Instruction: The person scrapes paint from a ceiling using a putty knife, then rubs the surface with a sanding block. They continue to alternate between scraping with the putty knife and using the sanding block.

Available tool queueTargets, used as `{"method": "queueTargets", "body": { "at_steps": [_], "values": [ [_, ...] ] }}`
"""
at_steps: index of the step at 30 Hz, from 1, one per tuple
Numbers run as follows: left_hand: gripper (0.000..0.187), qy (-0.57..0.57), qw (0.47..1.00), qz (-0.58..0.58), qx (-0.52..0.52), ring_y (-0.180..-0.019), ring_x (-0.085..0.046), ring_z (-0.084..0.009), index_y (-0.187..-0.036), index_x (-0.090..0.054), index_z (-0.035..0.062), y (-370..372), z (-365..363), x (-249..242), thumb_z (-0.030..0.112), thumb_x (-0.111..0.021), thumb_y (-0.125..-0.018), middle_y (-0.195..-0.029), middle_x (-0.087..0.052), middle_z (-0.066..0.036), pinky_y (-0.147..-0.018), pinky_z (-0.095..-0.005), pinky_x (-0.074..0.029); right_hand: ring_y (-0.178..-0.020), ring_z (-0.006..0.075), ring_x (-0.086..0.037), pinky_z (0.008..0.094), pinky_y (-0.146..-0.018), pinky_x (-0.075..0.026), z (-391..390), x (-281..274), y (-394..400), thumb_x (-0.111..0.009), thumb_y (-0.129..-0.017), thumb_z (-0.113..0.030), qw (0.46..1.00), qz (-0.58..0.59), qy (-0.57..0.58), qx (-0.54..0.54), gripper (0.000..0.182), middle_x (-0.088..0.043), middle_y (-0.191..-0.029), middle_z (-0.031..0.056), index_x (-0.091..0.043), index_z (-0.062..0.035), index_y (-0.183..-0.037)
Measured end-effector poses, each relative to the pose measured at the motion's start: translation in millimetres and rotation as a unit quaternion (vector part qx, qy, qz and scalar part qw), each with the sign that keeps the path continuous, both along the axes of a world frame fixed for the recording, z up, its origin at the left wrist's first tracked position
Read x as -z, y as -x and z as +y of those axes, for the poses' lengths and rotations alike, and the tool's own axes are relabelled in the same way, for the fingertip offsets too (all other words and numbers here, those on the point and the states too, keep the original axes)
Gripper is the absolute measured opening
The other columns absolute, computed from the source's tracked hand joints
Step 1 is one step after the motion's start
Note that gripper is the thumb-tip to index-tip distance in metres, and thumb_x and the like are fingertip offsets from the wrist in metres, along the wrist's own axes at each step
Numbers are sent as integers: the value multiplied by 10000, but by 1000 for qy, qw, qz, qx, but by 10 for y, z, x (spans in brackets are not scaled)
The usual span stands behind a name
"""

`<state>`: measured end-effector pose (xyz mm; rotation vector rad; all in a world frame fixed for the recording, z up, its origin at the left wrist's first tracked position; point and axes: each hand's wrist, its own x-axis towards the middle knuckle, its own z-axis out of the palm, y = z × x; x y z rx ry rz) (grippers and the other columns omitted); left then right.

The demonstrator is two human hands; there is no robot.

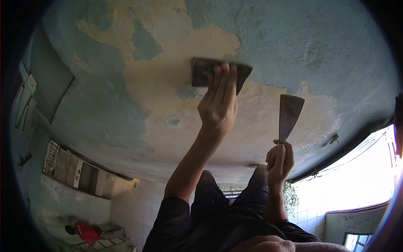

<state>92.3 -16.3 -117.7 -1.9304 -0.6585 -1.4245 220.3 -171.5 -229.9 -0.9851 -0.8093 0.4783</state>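
Observation:
My left hand [218, 103] presses a dark, roughly rectangular sheet of sandpaper [202, 71] against a plaster surface [168, 80], its fingers laid over the sheet. The sheet's edges look slightly blurred, and its right end bends away. Blue-green paint has come off around it in a large cream patch. Lower and to the right, my right hand [280, 161] is wrapped around the handle of a putty knife [290, 113]. The knife's wide, dull metal blade points up, and most of the handle is hidden by my fingers.
Far off at lower left, a person in a red top [87, 233] is beside a ladder-like frame [107, 243]. A barred opening with shelves [79, 172] lies at left. Bright daylight enters through a wide opening [348, 168] at right. A small fixture [334, 139] sticks out near it.

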Motion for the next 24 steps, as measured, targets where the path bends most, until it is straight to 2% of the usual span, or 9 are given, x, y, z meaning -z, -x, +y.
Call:
{"method": "queueTargets", "body": {
  "at_steps": [2, 5, 9, 12, 14, 17, 19, 21, 24],
  "values": [
    [409, -38, 999, -29, 11, -1205, -645, -375, -1297, -646, -44, -124, -5, -465, -77, -630, -889, -1312, -655, -229, -1041, -484, -546, -446, 48, -343, 232, -487, -321, 9, -25, 14, -424, -1097, -159, 1000, 1, 5, 3, 310, -385, -519, -35, -616, 78, -1042],
    [416, -68, 996, -56, 30, -1219, -639, -366, -1305, -642, -42, -225, 68, -687, -62, -638, -889, -1316, -651, -231, -1052, -484, -536, -447, 51, -344, 232, -488, -325, 8, -43, 42, -423, -1098, -158, 1000, -11, -14, 7, 310, -385, -519, -34, -614, 80, -1045],
    [404, 4, 1000, -25, -15, -1241, -625, -356, -1298, -642, -49, -76, -60, -5, -74, -623, -895, -1315, -653, -230, -1074, -501, -517, -450, 51, -346, 232, -488, -327, 36, -56, 99, -423, -1098, -160, 1000, 6, -21, -8, 308, -386, -519, -33, -610, 80, -1048],
    [394, 28, 1000, -4, 7, -1242, -624, -354, -1292, -643, -55, 97, -24, 294, -79, -617, -899, -1313, -654, -230, -1072, -498, -520, -451, 50, -347, 234, -482, -323, -3, -49, 74, -424, -1097, -159, 1000, -6, -14, -15, 306, -382, -520, -34, -610, 79, -1047],
    [377, 18, 1000, -14, 3, -1227, -632, -352, -1284, -645, -57, -2, -70, 75, -74, -615, -908, -1300, -660, -231, -1039, -482, -548, -452, 50, -348, 235, -479, -320, -29, -49, 48, -424, -1097, -159, 1000, -11, -11, -8, 306, -378, -520, -35, -610, 78, -1044],
    [362, -32, 997, -73, -4, -1193, -651, -356, -1282, -641, -59, -227, -7, -506, -54, -623, -920, -1295, -658, -240, -984, -457, -586, -453, 50, -348, 236, -474, -318, -45, -30, 11, -425, -1096, -161, 1000, -4, -3, 8, 307, -376, -525, -34, -610, 79, -1042],
    [380, -51, 995, -85, -7, -1203, -646, -356, -1300, -630, -55, -290, -8, -650, -44, -626, -920, -1334, -632, -248, -997, -457, -579, -451, 24, -346, 227, -456, -265, -31, 24, -22, -424, -1092, -160, 999, -23, -30, 3, 279, -461, -547, -23, -603, 54, -1093],
    [390, -46, 997, -68, -16, -1211, -641, -357, -1304, -629, -53, -217, -5, -471, -51, -623, -914, -1339, -630, -246, -1012, -458, -570, -453, 24, -347, 226, -458, -268, -63, -31, -15, -423, -1090, -155, 999, -18, -31, -1, 278, -460, -547, -24, -604, 56, -1091],
    [420, 8, 999, -37, 1, -1238, -627, -365, -1314, -626, -45, -84, -70, 87, -75, -615, -896, -1346, -632, -235, -1050, -460, -543, -458, 24, -348, 224, -463, -273, -12, -27, 20, -422, -1089, -150, 999, -5, -34, -5, 278, -458, -548, -27, -605, 59, -1090]
  ]
}}
